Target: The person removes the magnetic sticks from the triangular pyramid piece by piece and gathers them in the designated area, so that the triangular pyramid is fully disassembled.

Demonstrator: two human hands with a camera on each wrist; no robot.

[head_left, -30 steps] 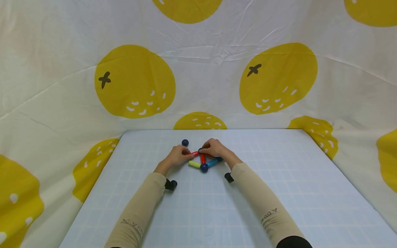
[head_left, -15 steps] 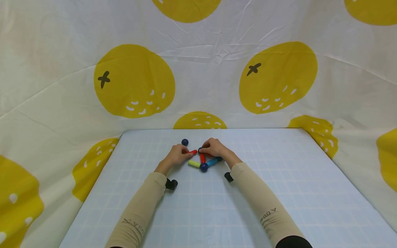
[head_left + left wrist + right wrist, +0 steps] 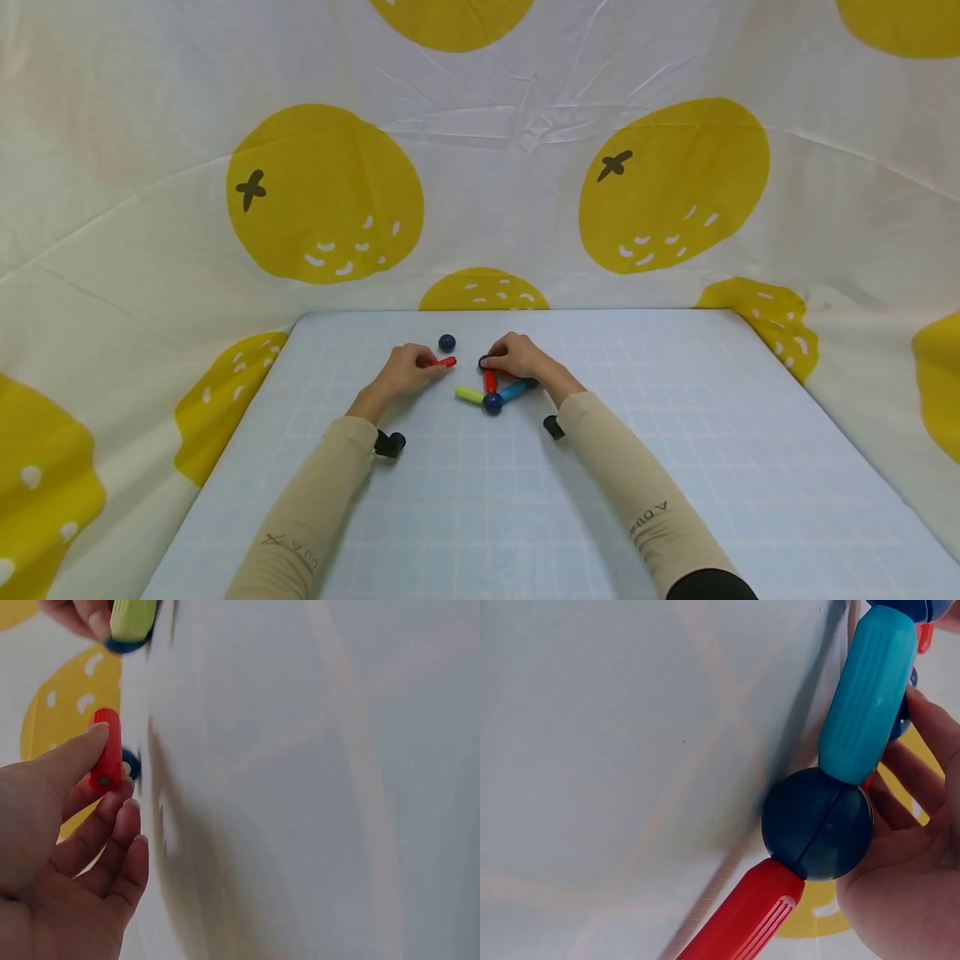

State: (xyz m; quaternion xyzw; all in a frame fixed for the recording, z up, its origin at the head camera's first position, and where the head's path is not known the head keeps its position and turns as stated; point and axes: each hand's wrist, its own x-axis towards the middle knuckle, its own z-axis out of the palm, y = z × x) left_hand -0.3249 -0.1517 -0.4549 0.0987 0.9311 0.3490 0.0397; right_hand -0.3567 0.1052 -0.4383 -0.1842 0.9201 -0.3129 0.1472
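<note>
My left hand [image 3: 407, 371] pinches a red magnetic rod [image 3: 447, 362] between thumb and fingers; the left wrist view shows the same red rod [image 3: 107, 750] close up. My right hand [image 3: 517, 357] pinches a dark blue ball [image 3: 483, 363] at the far corner of a joined figure. From that ball a red rod [image 3: 490, 382] runs to a nearer dark blue ball [image 3: 492, 403]. A yellow-green rod [image 3: 469, 395] and a blue rod [image 3: 513, 391] also meet there. The blue rod ends at another ball [image 3: 817, 823], which bears a further red rod [image 3: 742, 919], mostly hidden in the head view.
A loose dark blue ball [image 3: 447, 342] lies behind the left hand's rod. Everything rests on a pale checked tabletop [image 3: 480, 508], backed by a white curtain [image 3: 510, 200] with yellow fruit prints.
The left hand has drawn its red rod leftward, away from the ball under my right fingers, where its end was touching or very close. My right hand and the joined figure have stayed put.
</note>
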